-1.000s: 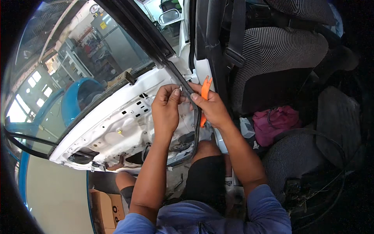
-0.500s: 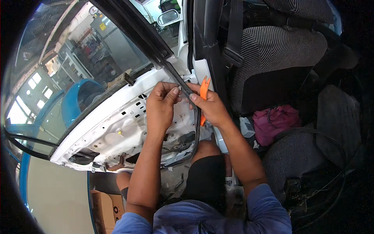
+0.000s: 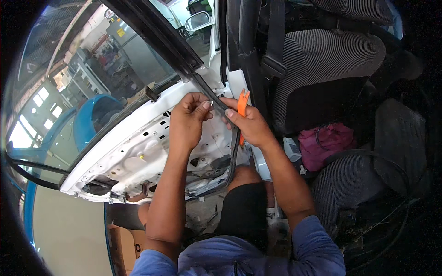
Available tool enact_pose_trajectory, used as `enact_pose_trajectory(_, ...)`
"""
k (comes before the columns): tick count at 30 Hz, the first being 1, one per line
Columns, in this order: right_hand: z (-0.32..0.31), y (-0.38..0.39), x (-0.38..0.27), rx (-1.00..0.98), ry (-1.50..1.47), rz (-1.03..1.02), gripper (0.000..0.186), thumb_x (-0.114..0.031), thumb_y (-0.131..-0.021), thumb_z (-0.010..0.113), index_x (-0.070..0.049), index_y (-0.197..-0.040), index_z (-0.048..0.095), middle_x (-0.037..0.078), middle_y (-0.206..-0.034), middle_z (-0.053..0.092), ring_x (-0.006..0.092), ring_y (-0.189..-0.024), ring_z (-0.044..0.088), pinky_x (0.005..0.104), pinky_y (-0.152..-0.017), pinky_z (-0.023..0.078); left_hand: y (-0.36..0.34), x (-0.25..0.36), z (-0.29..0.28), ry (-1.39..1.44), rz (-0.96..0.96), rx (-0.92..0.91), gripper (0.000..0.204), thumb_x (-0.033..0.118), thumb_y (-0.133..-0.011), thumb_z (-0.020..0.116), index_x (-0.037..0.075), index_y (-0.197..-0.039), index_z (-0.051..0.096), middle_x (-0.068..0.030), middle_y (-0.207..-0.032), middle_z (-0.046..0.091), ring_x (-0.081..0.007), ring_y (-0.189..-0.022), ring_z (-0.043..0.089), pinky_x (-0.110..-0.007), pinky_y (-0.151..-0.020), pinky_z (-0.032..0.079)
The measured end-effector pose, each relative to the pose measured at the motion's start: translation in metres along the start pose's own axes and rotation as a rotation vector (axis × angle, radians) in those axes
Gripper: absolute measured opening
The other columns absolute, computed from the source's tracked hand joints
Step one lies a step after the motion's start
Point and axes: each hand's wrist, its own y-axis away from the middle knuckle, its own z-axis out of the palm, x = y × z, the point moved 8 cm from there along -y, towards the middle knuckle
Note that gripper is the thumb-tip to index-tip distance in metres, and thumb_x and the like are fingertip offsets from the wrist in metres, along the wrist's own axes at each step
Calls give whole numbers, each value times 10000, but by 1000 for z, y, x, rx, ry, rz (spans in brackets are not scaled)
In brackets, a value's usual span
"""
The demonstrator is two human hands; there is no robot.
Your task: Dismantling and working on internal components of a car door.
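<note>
My left hand [image 3: 189, 120] is closed in a pinch, thumb against fingers, on a small whitish piece [image 3: 211, 103] too small to make out well. Beside it, my right hand [image 3: 251, 125] grips a black rubber door seal [image 3: 234, 158] between thumb and fingers. An orange forked trim pry tool [image 3: 242, 103] is also held in that hand, its notched end pointing up past the fingers. From the window frame the seal runs down through my right hand and hangs loosely toward my knee. The white car door [image 3: 131, 158] stands open behind both hands, its inner metal bare, with holes.
Door glass [image 3: 115, 64] fills the upper left. To the right are a black door pillar [image 3: 248, 41], a striped car seat [image 3: 329, 60] and a maroon cloth bundle [image 3: 327, 142]. A cardboard box [image 3: 122, 248] stands on the floor at the lower left.
My left hand has shifted slightly left, a little farther from my right hand, still pinching the small piece. My right hand keeps its hold on the seal and the orange tool.
</note>
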Motion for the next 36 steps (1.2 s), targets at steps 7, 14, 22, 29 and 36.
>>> enact_pose_trajectory(7, -3, -1, 0, 5, 80, -49, 393, -90, -997, 531, -66, -1382, 602, 30, -850, 621, 99, -698, 537, 224, -630, 443, -3, 3, 9, -171, 80, 9, 65, 24, -974, 569, -4, -1032, 579, -65, -839, 609, -155, -741, 602, -275, -715, 500)
enact_pose_trajectory(14, 2, 5, -10, 66, 166, -53, 401, -112, -983, 542, -76, -1377, 607, 14, -811, 604, 91, -669, 515, 224, -598, 422, 6, 4, 14, -321, 207, 184, 68, 38, -960, 587, 4, -1020, 585, -69, -802, 612, -163, -691, 587, -301, -660, 480)
enact_pose_trajectory(22, -1, 1, -1, 110, 133, -45, 406, -134, -966, 571, -76, -1365, 618, -17, -727, 556, 83, -602, 447, 226, -540, 370, 6, 5, 8, -365, 323, 140, 107, 65, -967, 610, 0, -1050, 588, -65, -850, 638, -166, -710, 605, -292, -688, 495)
enact_pose_trajectory(29, 1, 6, -8, 130, 162, -69, 399, -147, -952, 598, -71, -1341, 637, -34, -688, 515, 72, -580, 389, 229, -520, 333, 9, 16, 4, -425, 397, 59, 146, 92, -959, 642, 4, -1070, 607, -68, -872, 680, -166, -701, 605, -294, -668, 488)
enact_pose_trajectory(36, 1, 5, -6, 100, 141, -62, 405, -156, -947, 603, -69, -1341, 638, -30, -696, 523, 79, -581, 386, 239, -525, 342, 3, 25, 1, -705, 291, -96, 133, 91, -937, 630, 17, -1047, 618, -131, -866, 678, -279, -647, 608, -389, -632, 496)
